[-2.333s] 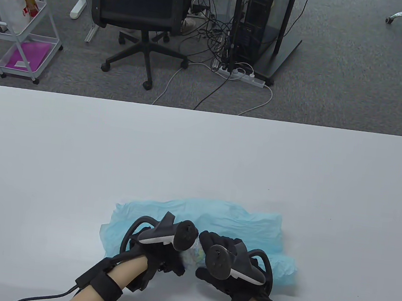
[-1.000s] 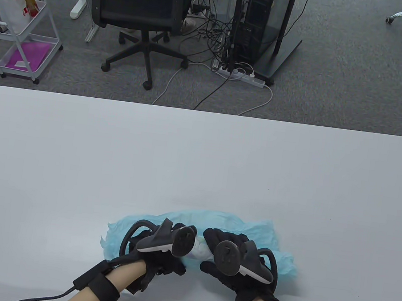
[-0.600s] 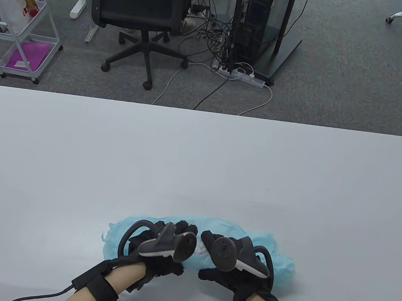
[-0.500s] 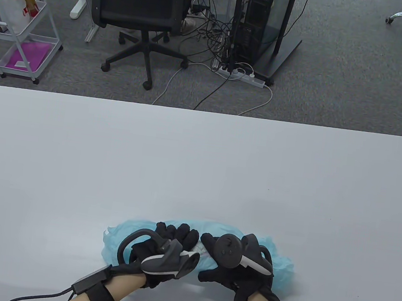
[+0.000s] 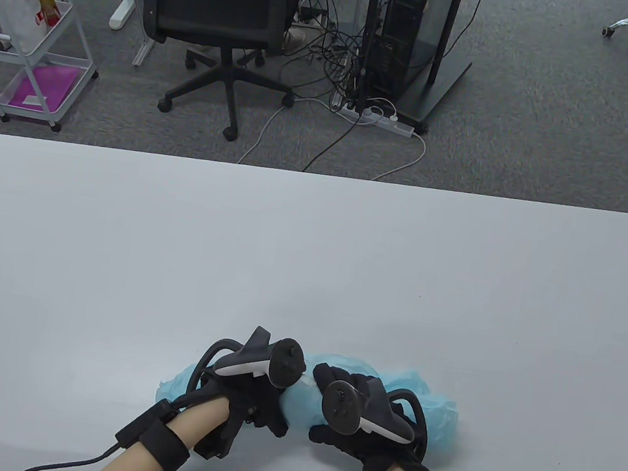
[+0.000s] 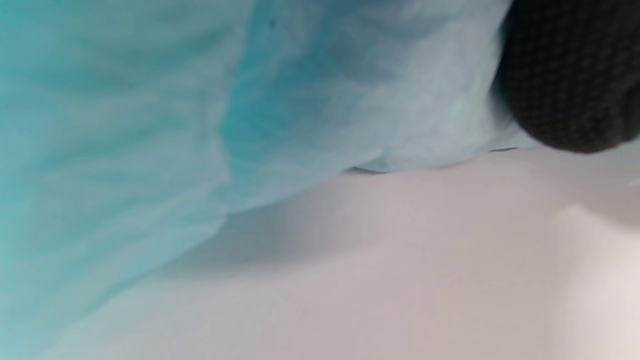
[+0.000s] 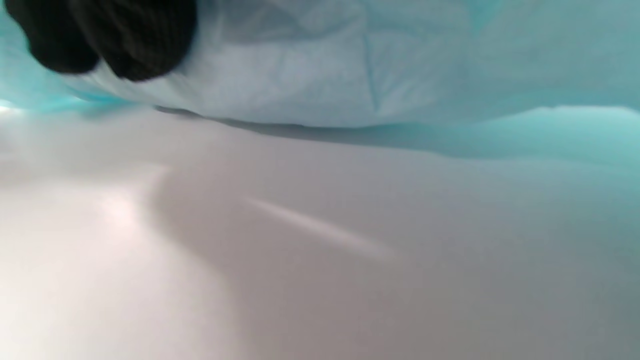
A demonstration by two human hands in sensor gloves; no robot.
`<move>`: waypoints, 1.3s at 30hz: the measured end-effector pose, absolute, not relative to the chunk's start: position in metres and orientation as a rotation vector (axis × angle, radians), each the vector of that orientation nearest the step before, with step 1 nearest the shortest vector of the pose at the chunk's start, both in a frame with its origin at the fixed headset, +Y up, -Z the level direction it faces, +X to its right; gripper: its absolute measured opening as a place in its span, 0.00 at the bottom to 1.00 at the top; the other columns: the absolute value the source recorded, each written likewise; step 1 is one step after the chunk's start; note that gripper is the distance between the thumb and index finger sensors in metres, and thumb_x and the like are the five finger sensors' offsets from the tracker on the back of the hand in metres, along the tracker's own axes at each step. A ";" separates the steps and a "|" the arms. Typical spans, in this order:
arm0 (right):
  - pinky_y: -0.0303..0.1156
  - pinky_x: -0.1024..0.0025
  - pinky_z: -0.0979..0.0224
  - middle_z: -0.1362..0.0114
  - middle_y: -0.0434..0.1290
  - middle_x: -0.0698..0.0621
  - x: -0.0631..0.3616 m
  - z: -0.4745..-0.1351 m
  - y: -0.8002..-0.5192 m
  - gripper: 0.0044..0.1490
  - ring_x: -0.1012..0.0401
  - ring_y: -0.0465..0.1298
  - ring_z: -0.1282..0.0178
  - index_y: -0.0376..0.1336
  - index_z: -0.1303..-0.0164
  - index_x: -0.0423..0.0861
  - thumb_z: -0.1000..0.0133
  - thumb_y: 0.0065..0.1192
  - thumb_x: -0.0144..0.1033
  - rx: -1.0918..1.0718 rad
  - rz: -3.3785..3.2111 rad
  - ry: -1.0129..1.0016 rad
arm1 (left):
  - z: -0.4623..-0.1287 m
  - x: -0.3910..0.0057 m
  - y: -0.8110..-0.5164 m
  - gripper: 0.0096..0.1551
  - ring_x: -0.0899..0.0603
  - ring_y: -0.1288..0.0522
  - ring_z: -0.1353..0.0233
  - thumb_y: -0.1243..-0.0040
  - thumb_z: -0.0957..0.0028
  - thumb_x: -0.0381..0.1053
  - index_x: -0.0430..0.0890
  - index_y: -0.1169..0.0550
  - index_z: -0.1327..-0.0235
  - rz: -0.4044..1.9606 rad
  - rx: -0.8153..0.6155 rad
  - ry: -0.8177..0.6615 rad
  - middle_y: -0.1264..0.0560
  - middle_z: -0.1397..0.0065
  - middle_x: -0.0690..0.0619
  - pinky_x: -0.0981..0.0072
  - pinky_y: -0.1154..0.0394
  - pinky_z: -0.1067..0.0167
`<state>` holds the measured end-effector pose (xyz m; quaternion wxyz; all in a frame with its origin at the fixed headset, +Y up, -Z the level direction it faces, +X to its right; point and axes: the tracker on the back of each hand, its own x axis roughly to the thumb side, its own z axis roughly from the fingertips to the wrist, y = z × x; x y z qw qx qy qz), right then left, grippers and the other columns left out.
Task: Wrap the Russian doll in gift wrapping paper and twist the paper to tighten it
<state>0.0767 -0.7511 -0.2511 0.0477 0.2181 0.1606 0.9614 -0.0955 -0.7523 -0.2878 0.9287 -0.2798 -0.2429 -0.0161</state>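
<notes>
Both hands are gripping the blue wrapping paper point(image 5: 302, 403) bundled near the table's point(image 5: 312, 247) near edge: left hand point(image 5: 248, 396) and right hand point(image 5: 351, 417) clamping it side by side, bare tabletop stretching far beyond.

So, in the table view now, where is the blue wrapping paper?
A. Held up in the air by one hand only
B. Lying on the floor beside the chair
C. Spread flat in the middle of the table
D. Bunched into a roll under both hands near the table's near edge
D: the blue wrapping paper lies bunched on the table, with the left hand and right hand on it.
</notes>
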 end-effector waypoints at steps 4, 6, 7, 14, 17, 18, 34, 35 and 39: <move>0.56 0.40 0.13 0.13 0.55 0.52 0.083 -0.259 -0.751 0.64 0.53 0.66 0.19 0.40 0.18 0.50 0.54 0.69 0.65 0.623 2.803 0.559 | -0.260 -0.090 -0.746 0.69 0.46 0.29 0.23 0.36 0.78 0.76 0.57 0.56 0.28 -0.283 -0.199 -0.539 0.48 0.19 0.55 0.50 0.34 0.23; 0.57 0.39 0.15 0.15 0.58 0.51 0.086 -0.262 -0.754 0.64 0.51 0.68 0.21 0.43 0.19 0.49 0.56 0.70 0.64 0.624 2.705 0.609 | -0.249 -0.086 -0.749 0.69 0.47 0.27 0.24 0.38 0.79 0.78 0.57 0.56 0.28 -0.371 -0.143 -0.567 0.46 0.19 0.57 0.50 0.33 0.24; 0.58 0.38 0.16 0.15 0.59 0.50 0.087 -0.262 -0.755 0.64 0.51 0.69 0.22 0.44 0.19 0.48 0.56 0.70 0.64 0.634 2.668 0.630 | -0.248 -0.086 -0.750 0.69 0.49 0.26 0.26 0.39 0.80 0.79 0.57 0.56 0.28 -0.392 -0.142 -0.560 0.44 0.20 0.57 0.52 0.31 0.24; 0.46 0.34 0.13 0.11 0.52 0.51 0.086 -0.252 -0.746 0.59 0.49 0.60 0.13 0.39 0.18 0.52 0.50 0.63 0.63 0.667 2.751 0.494 | -0.274 -0.091 -0.749 0.67 0.46 0.25 0.30 0.35 0.76 0.74 0.56 0.54 0.28 -0.163 -0.461 -0.542 0.42 0.22 0.56 0.51 0.32 0.25; 0.46 0.34 0.12 0.10 0.50 0.54 0.078 -0.244 -0.738 0.57 0.51 0.58 0.11 0.38 0.18 0.54 0.49 0.60 0.63 0.748 2.897 0.402 | -0.285 -0.092 -0.751 0.67 0.46 0.26 0.29 0.35 0.75 0.74 0.56 0.54 0.28 -0.096 -0.583 -0.526 0.42 0.22 0.55 0.50 0.33 0.24; 0.47 0.34 0.13 0.10 0.49 0.53 0.073 -0.242 -0.741 0.60 0.50 0.59 0.11 0.37 0.18 0.53 0.51 0.61 0.64 0.776 2.908 0.429 | -0.289 -0.093 -0.752 0.67 0.46 0.26 0.29 0.34 0.75 0.74 0.56 0.54 0.28 -0.060 -0.642 -0.530 0.42 0.22 0.55 0.50 0.34 0.23; 0.60 0.41 0.20 0.12 0.51 0.49 0.083 -0.256 -0.756 0.63 0.50 0.64 0.18 0.35 0.18 0.51 0.51 0.63 0.65 0.651 2.706 0.603 | -0.255 -0.089 -0.752 0.67 0.48 0.28 0.27 0.33 0.75 0.71 0.59 0.58 0.29 -0.279 -0.211 -0.548 0.48 0.20 0.58 0.65 0.25 0.34; 0.56 0.39 0.18 0.11 0.48 0.50 0.080 -0.251 -0.750 0.62 0.50 0.61 0.15 0.34 0.18 0.52 0.49 0.61 0.65 0.665 2.774 0.528 | -0.261 -0.091 -0.753 0.67 0.47 0.28 0.27 0.33 0.74 0.70 0.59 0.58 0.29 -0.243 -0.265 -0.540 0.49 0.19 0.58 0.66 0.25 0.35; 0.51 0.36 0.14 0.09 0.45 0.53 0.065 -0.235 -0.738 0.57 0.51 0.56 0.10 0.33 0.18 0.54 0.47 0.54 0.66 0.781 3.045 0.333 | -0.276 -0.096 -0.753 0.67 0.47 0.28 0.28 0.32 0.73 0.70 0.59 0.58 0.29 -0.139 -0.412 -0.516 0.49 0.19 0.57 0.67 0.26 0.35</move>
